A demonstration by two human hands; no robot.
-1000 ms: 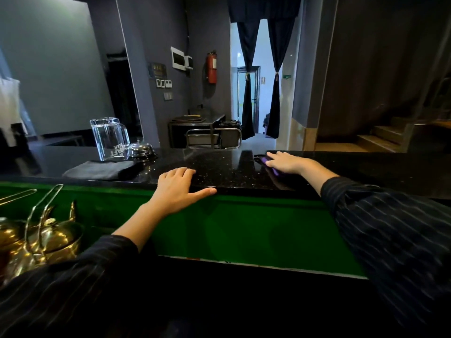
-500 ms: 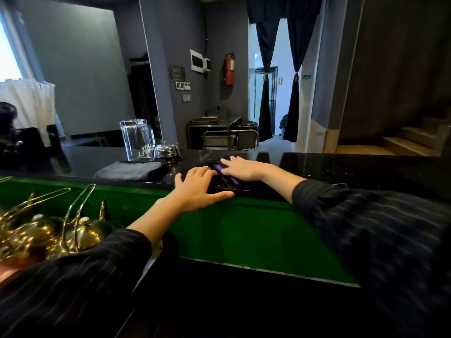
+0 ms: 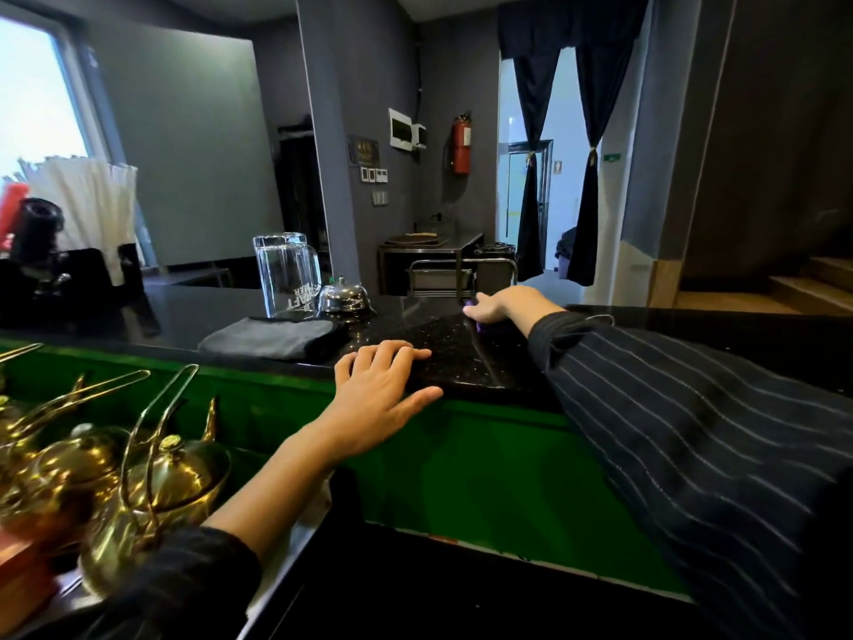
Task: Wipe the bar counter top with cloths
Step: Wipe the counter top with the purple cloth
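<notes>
The black speckled bar counter top runs across the view above a green front panel. My left hand rests flat on its near edge, fingers straight and thumb out. My right hand reaches to the far edge and presses on a purple cloth, of which only small bits show under the fingers. A folded grey cloth lies on the counter to the left of my left hand, untouched.
An upturned glass mug and a metal service bell stand behind the grey cloth. Brass kettles sit low at the left. A holder with white straws stands far left. Stairs rise at the right.
My right hand slid the purple cloth leftward toward my left hand, then out toward the counter's far edge. My left hand stayed on the near edge. The view shifted left.
</notes>
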